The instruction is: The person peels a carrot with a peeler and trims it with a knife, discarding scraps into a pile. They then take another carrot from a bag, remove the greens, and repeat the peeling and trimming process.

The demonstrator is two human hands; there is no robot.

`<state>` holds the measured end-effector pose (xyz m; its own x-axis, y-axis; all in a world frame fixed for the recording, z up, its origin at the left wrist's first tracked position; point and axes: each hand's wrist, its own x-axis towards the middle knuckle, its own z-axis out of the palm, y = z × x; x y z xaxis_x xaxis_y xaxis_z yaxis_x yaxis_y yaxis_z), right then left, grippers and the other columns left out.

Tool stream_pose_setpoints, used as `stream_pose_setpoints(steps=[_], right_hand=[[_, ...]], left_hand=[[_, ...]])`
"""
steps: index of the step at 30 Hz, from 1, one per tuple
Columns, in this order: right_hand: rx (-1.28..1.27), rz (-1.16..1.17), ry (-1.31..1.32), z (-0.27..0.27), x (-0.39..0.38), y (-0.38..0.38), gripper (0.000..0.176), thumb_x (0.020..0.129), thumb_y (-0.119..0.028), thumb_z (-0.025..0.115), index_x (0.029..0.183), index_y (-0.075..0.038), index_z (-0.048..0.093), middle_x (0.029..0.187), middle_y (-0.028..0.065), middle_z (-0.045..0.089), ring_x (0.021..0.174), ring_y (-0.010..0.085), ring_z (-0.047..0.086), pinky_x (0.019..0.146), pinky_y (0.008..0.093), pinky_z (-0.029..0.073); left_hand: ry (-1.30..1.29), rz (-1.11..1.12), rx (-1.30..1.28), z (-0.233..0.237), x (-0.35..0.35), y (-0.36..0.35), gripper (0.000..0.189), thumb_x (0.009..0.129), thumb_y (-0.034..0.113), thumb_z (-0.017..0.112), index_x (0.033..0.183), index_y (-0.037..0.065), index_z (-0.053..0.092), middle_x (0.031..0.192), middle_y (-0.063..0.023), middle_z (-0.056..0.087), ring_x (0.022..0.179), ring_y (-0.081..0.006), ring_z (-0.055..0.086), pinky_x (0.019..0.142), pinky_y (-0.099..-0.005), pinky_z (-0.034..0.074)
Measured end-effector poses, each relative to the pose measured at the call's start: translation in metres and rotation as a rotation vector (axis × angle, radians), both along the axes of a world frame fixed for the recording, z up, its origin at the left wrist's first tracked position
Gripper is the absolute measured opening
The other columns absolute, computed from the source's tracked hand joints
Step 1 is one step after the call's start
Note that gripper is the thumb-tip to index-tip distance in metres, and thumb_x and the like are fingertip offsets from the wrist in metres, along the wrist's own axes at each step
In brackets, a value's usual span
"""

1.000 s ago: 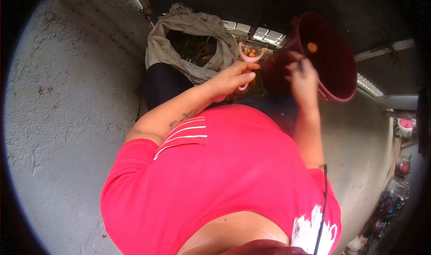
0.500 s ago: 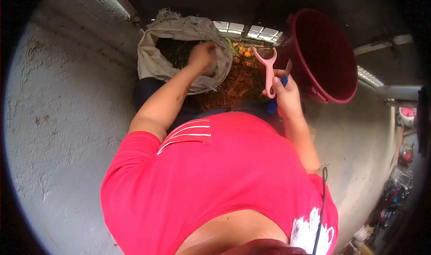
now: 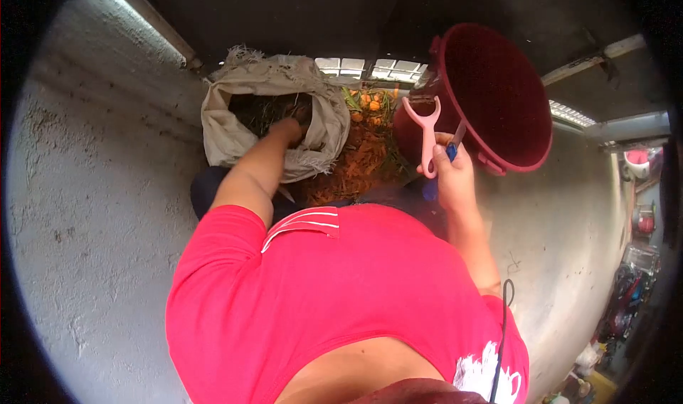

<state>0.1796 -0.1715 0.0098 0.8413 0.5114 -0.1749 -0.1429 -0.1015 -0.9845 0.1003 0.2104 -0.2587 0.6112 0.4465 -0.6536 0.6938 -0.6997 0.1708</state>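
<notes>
My left hand (image 3: 288, 130) reaches down inside the mouth of a whitish woven sack (image 3: 329, 123) with frayed edges. Dark green stalks or grass (image 3: 249, 112) lie within it, and my left fingers are hidden among them. Closed around a pink Y-shaped peeler (image 3: 428, 139) and a knife (image 3: 452, 150) with a blue handle is my right hand (image 3: 456, 180). The peeler's forked head points up, and the knife blade sticks up beside it. Both tools are held in front of a dark red bucket (image 3: 437, 84).
Orange-brown peelings (image 3: 356, 162) are heaped between the sack and the bucket. Small orange pieces (image 3: 370, 103) lie behind them with green bits. A grey wall (image 3: 99, 190) rises on the left. Assorted items (image 3: 629, 290) stand along the far right.
My left hand has gone from above the sack's right side down into its opening. My right hand still holds the peeler and knife. The whole view has shifted slightly.
</notes>
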Motion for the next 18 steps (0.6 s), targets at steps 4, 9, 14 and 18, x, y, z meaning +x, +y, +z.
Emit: stream_pose_setpoints(steps=[4,9,14,18], right_hand=[[0.031,0.028,0.017,0.005,-0.005,0.005,0.023,0.099,-0.012,0.050,0.115,0.004,0.054,0.077,0.0048,0.058,0.062,0.0126,0.059,0.060,0.0275,0.052],[0.009,0.108,0.037,0.003,-0.023,0.014,0.023,0.098,-0.008,0.049,0.116,0.004,0.053,0.080,0.0054,0.059,0.062,0.0123,0.059,0.059,0.0270,0.052],[-0.164,0.300,-0.207,0.002,-0.057,0.030,0.021,0.094,-0.005,0.052,0.112,0.005,0.056,0.075,0.0098,0.062,0.061,0.0149,0.061,0.056,0.0294,0.050],[-0.219,0.411,-0.549,0.014,-0.073,0.032,0.024,0.092,-0.005,0.053,0.113,0.003,0.058,0.081,0.0171,0.064,0.071,0.0190,0.065,0.063,0.0313,0.051]], left_hand=[[0.022,0.032,-0.090,0.166,-0.023,0.016,0.069,0.078,0.054,0.070,0.113,-0.006,0.066,0.120,-0.0179,0.064,0.109,-0.0288,0.061,0.095,-0.0370,0.045],[-0.562,0.435,-0.858,0.158,-0.073,0.056,0.039,0.096,0.033,0.058,0.123,0.006,0.057,0.117,-0.0072,0.064,0.102,-0.0127,0.059,0.084,-0.0328,0.047],[-0.774,0.389,-1.686,0.220,-0.098,-0.093,0.048,0.090,0.040,0.063,0.122,0.006,0.055,0.145,-0.0126,0.041,0.133,-0.0343,0.042,0.095,-0.0569,0.047],[-0.912,0.331,-1.906,0.210,-0.102,-0.172,0.050,0.093,0.036,0.061,0.129,0.004,0.050,0.132,-0.0100,0.051,0.127,-0.0268,0.047,0.097,-0.0542,0.047]])
